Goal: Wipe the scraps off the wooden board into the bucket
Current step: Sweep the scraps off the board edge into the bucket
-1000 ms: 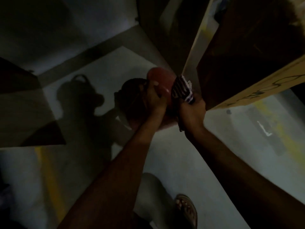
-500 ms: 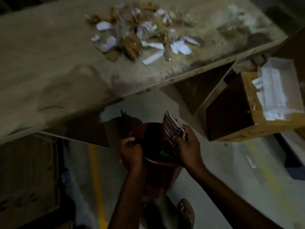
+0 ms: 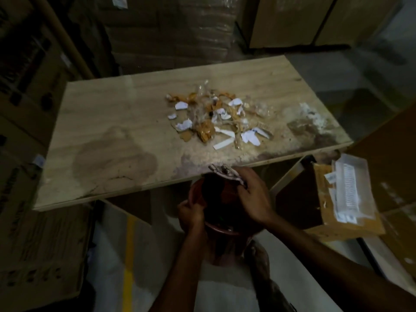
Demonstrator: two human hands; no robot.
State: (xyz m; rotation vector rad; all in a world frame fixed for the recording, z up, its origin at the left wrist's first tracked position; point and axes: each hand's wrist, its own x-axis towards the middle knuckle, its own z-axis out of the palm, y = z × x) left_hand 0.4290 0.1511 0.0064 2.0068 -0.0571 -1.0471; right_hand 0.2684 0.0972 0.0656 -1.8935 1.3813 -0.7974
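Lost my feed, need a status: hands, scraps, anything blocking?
Left hand gripping red plastic bucket rim; right hand holding striped cloth. Paper and tape scraps unswept on wooden board. Path clear.

Open cardboard box (image 3: 324,194), stacked cartons (image 3: 292,21)

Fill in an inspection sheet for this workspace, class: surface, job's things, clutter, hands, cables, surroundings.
Surface: wooden board, stained, dusty near the front edge.
Job's things: scraps of paper and brown bits piled right of centre; red bucket held below the front edge; striped cloth.
Clutter: open carton with white packets, at right.
Hands: left hand grips the bucket rim; right hand holds the cloth.
Cables: nothing seen.
Surroundings: stacked cardboard boxes behind, dim light.
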